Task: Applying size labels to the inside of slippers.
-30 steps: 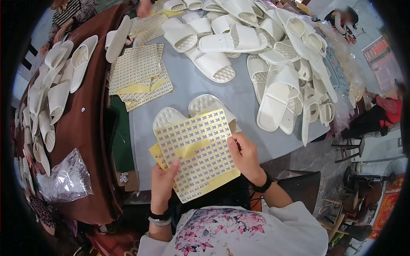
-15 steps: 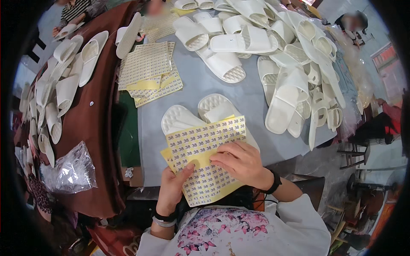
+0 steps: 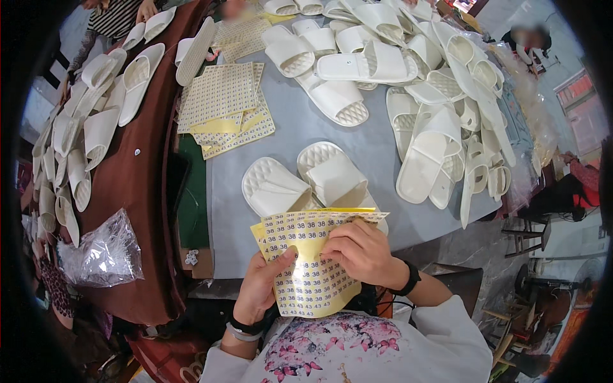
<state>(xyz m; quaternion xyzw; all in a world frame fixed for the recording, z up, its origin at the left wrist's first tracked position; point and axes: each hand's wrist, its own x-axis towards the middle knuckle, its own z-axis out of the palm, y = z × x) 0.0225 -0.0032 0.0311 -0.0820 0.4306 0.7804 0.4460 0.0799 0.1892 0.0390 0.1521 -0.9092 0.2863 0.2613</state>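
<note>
My left hand point(image 3: 258, 287) is closed on the left side of some yellow sticker sheets point(image 3: 316, 292), thumb on top. Rows of small printed number stickers cover the upper sheet, and a bare shiny strip runs across its middle. From the right, my right hand point(image 3: 361, 252) pinches at this sheet beside the bare strip. Whether a loose sticker sits between its fingertips is too small to tell. The sheet curves, its far edge bent up. Just beyond lie two white slippers, a left one point(image 3: 276, 186) and a right one point(image 3: 335, 173), partly covered by the sheets.
More sticker sheets point(image 3: 220, 96) lie at the table's left. A large heap of white slippers point(image 3: 440, 131) covers the back and right. On a brown-covered surface point(image 3: 150, 236) at left are more slippers point(image 3: 102, 137) and a clear plastic bag point(image 3: 105, 252). A person's hand point(image 3: 147, 9) shows at far left.
The sheets have come down nearer my body, and their far edge now bends up, showing more of the two slippers. At far left, another person's hand and slippers have shifted.
</note>
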